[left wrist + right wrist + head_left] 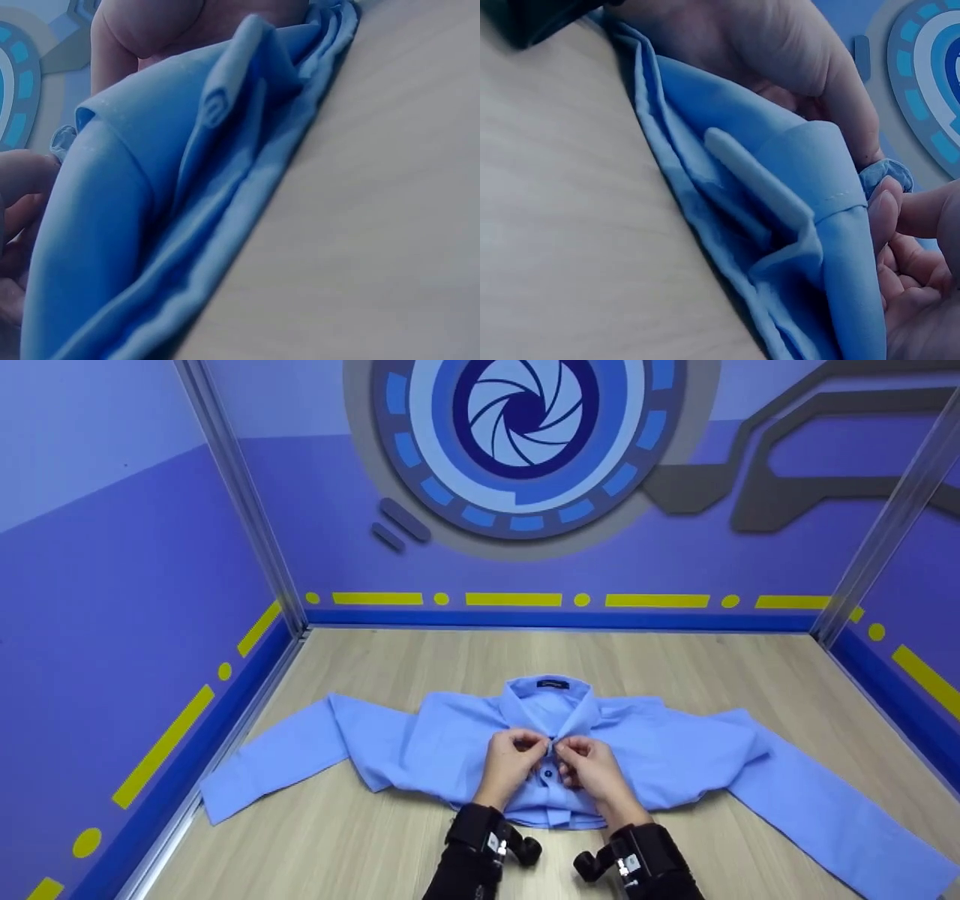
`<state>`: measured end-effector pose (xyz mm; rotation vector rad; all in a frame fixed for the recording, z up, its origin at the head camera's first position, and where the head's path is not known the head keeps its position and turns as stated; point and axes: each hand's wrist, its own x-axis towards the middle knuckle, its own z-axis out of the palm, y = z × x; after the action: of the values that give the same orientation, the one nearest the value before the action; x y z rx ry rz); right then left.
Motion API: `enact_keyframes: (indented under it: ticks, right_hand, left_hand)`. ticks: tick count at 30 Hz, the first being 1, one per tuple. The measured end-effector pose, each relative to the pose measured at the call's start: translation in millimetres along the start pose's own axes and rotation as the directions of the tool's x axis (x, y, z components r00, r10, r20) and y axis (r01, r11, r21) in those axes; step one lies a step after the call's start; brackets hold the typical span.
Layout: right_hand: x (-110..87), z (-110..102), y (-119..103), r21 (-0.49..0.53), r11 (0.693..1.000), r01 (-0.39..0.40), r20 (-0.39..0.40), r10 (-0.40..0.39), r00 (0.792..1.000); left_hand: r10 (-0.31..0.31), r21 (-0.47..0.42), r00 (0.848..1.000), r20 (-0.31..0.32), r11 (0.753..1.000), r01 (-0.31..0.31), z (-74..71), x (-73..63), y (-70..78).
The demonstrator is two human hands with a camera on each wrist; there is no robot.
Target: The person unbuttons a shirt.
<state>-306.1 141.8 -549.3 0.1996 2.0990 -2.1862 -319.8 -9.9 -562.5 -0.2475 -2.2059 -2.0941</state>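
Observation:
A light blue long-sleeved shirt [457, 742] lies front up, its collar [577, 712] at the far side and the sleeves spread left and right. Just below the collar, my left hand [508, 769] pinches the shirt's front edge between thumb and fingertips. Opposite it, fingertips almost meeting, my right hand [598, 771] pinches the front band too. A dark button [549, 773] shows between the hands on the placket [553, 796]. In the right wrist view, a bunched bit of cloth [886, 174] stands up between both hands' fingertips. The shirt's lower part is folded, with loose layers toward me.
The shirt rests on a light wooden table [390, 656]. Blue-purple panels with yellow marks [513, 599] enclose the back and sides, joined by metal corner posts [247, 502]. Black wrist straps with camera mounts [637, 859] sit on both wrists.

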Motion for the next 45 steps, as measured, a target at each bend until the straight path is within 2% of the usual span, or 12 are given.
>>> enact_keyframes:
  ticks: [5,10,15,18,22,25,28,31,33,39,42,45]
  right_hand:
    - [1.6,1.5,2.6,-0.007,0.999,0.045,-0.016,-0.045,0.999]
    - [2.4,1.9,4.6,-0.024,0.996,0.089,-0.034,-0.090,0.995]
    - [-1.1,-0.5,1.8,0.014,0.996,0.087,0.006,-0.087,0.996]
    - [-1.9,0.0,1.8,-0.024,0.995,0.100,0.003,-0.100,0.995]
    - [-0.6,2.0,3.6,-0.082,0.988,0.131,-0.045,-0.135,0.990]
    - [-0.4,1.6,2.1,-0.046,0.987,0.153,-0.088,-0.156,0.984]
    - [0.7,-1.7,-1.1,0.021,0.986,0.168,-0.158,-0.163,0.974]
    - [2.2,-8.1,-5.2,0.104,0.980,0.167,-0.227,-0.140,0.964]
    - [2.9,-12.8,-7.4,0.163,0.973,0.160,-0.259,-0.114,0.959]
    - [5.3,-21.4,-8.5,0.289,0.940,0.183,-0.339,-0.079,0.937]
    - [6.1,-22.5,-8.2,0.316,0.923,0.222,-0.384,-0.090,0.919]
    - [5.6,-23.2,-8.1,0.324,0.916,0.235,-0.395,-0.094,0.914]
  left_hand:
    - [-0.011,-0.020,1.000,-0.009,1.000,0.010,0.2,0.2,1.4]
    - [-0.029,-0.043,1.000,0.010,0.999,0.029,0.6,1.4,1.6]
    - [-0.037,-0.042,0.999,0.018,0.998,0.038,0.2,1.8,0.9]
    - [-0.020,-0.015,1.000,0.004,1.000,0.020,1.7,1.2,1.4]
    - [-0.002,0.013,1.000,-0.006,1.000,0.002,2.6,0.6,2.2]
    - [-0.021,-0.051,1.000,-0.008,0.998,0.020,0.8,1.6,2.1]
    - [-0.061,-0.144,0.997,-0.045,0.988,0.054,-1.7,4.8,3.5]
    - [-0.125,-0.243,0.987,-0.102,0.965,0.097,-7.5,8.2,6.1]
    - [-0.174,-0.314,0.976,-0.128,0.941,0.126,-12.9,9.8,7.6]
    - [-0.288,-0.506,0.953,-0.094,0.838,0.203,-28.4,11.4,8.2]
    - [-0.310,-0.542,0.947,-0.078,0.811,0.221,-33.4,11.7,7.7]
    - [-0.326,-0.560,0.942,-0.077,0.796,0.230,-36.1,11.7,8.2]
